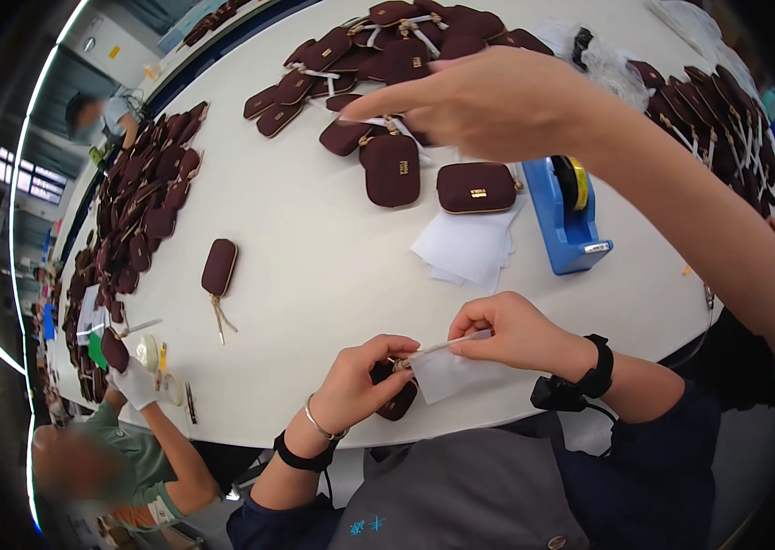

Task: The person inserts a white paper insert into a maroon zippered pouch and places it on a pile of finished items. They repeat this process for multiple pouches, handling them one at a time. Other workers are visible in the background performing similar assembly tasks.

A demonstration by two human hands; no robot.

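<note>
Close to the table's near edge, my left hand [355, 380] is closed around a small maroon zip pouch [396, 405], which shows partly under its fingers and thumb. A pale cord strap [435, 348] runs from the pouch toward my right hand [529, 337]. The fingers of that hand pinch a thin white paper sheet [451, 374] along its upper edge, where the strap lies. The sheet hangs beside the pouch, over the table top. Whether the strap's far end is also between my right fingers is hidden.
A blue tape dispenser [552, 225] stands beyond my right hand, beside stacked white sheets [468, 243] and a maroon pouch [476, 187]. Another person's arm [671, 174] reaches across from the right. A single pouch [219, 266] lies left. Pouch piles [144, 192] line the table; a gloved co-worker [135, 383] sits left.
</note>
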